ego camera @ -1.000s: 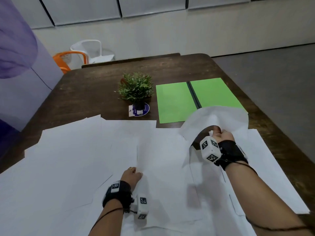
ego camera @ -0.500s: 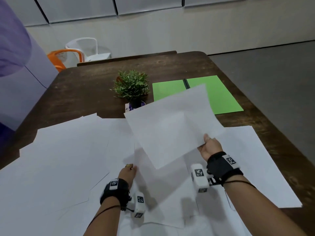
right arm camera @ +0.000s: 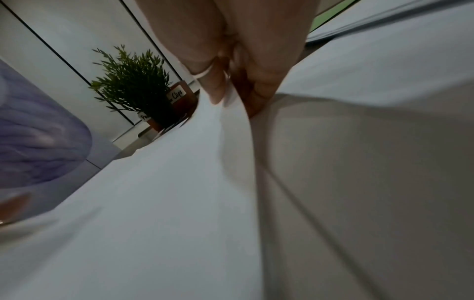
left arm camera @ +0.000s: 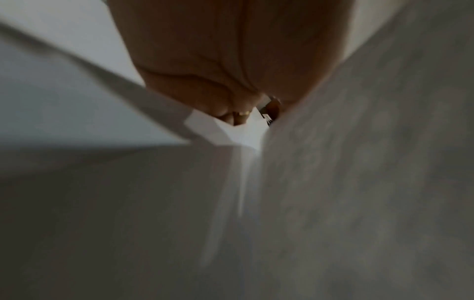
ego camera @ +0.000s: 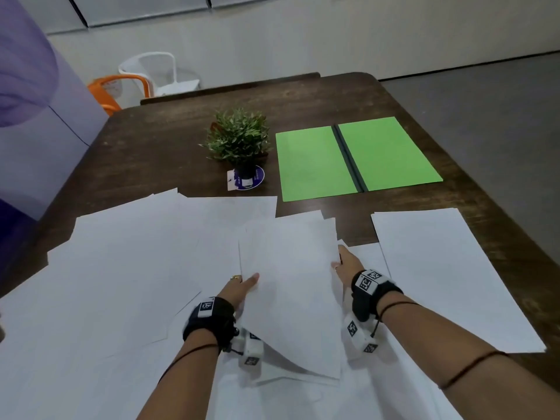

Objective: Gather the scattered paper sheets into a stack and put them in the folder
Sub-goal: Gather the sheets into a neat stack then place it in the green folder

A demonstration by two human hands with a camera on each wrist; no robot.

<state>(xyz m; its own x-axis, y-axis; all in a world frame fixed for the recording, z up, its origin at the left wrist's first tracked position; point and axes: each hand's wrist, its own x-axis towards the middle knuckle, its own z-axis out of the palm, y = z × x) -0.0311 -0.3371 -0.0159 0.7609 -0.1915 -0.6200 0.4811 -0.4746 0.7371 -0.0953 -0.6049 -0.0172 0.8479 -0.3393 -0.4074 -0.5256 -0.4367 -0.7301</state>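
loose sheets (ego camera: 121,268): spread wide over the left of the surface (ego camera: 169,137), not yet gathered.
left hand (ego camera: 239,287): my grip has the left edge of the small stack (ego camera: 291,283), thumb on top.
step: gathering, early i'd say.
right hand (ego camera: 348,263): pinching the stack's right edge, thumb over, fingers under.
far sheet (ego camera: 448,268): alone on the right.
folder (ego camera: 357,157): green, lying open beyond the stack, nothing in it.
next: square the edges, then free one hand for more sheets.
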